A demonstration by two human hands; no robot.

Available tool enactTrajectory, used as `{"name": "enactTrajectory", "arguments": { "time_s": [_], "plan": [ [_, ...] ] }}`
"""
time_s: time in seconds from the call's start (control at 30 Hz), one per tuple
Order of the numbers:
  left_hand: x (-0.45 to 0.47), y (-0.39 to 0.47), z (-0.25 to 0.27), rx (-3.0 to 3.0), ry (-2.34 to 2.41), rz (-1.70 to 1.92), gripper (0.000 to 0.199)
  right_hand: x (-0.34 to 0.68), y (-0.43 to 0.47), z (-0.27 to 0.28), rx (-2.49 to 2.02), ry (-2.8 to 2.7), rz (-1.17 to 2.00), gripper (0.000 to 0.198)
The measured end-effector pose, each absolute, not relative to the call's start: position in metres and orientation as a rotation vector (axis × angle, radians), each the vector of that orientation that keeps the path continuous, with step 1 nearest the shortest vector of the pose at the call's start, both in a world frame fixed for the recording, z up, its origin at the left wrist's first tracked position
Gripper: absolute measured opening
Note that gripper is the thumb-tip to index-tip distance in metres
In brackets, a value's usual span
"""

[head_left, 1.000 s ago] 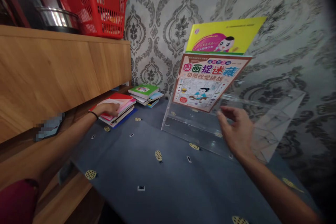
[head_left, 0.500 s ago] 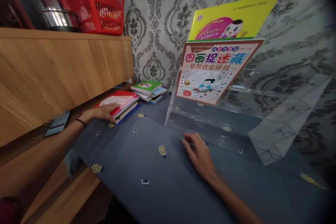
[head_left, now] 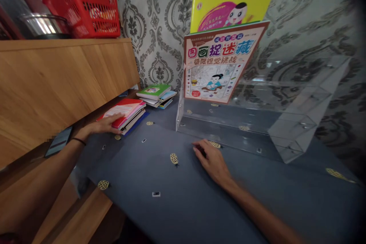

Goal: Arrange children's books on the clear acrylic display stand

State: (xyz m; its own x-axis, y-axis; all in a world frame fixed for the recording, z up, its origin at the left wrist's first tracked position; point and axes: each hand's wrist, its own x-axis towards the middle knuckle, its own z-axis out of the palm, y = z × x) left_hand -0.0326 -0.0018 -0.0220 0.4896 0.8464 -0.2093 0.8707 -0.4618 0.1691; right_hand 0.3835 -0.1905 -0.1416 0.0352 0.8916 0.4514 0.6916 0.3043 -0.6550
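Observation:
My left hand (head_left: 107, 124) lies on the near corner of a stack of books (head_left: 131, 120) topped by a red one, at the left of the table. Its fingers stretch flat over the top cover and the thumb side is by the stack's edge. My right hand (head_left: 210, 158) rests on the table, holding nothing, with its fingers loosely bent and the thumb apart from them. Just beyond it stands a clear acrylic book rack (head_left: 228, 118). A brown-bordered picture book (head_left: 217, 65) leans in the rack, with a yellow book (head_left: 234, 4) upright behind it.
Behind the red stack sits a second book pile (head_left: 156, 91) with a green cover on top. A wooden cabinet (head_left: 65, 80) overhangs the left side, carrying a red basket (head_left: 85, 5) and a metal pot (head_left: 45, 24). A phone-like slab (head_left: 58, 143) lies below it. Patterned wall closes the back.
My view has shifted, so the rack and books appear a little higher and further left. Both hands keep about the same places, the left one on the stack, the right one on the table.

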Motion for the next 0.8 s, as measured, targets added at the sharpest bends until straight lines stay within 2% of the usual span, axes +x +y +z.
{"name": "enactTrajectory", "arguments": {
  "time_s": [0.13,0.2,0.5,0.8],
  "plan": [
    [-0.0351,-0.0040,-0.0190,2.461,1.459,-0.048,0.087,0.3841,-0.1907,-0.1419,-1.442,-1.718,0.277,0.020],
    [-0.0355,-0.0056,-0.0178,2.462,1.443,-0.023,0.083,0.3838,-0.1913,-0.1408,-1.436,-1.725,0.261,0.019],
    [-0.0317,-0.0042,-0.0185,2.451,1.433,-0.017,0.092,0.3836,-0.1914,-0.1387,-1.436,-1.753,0.250,0.019],
    [-0.0400,-0.0042,-0.0220,2.431,1.437,0.069,0.087,0.3843,-0.1899,-0.1407,-1.429,-1.759,0.248,0.021]
  ]
}}
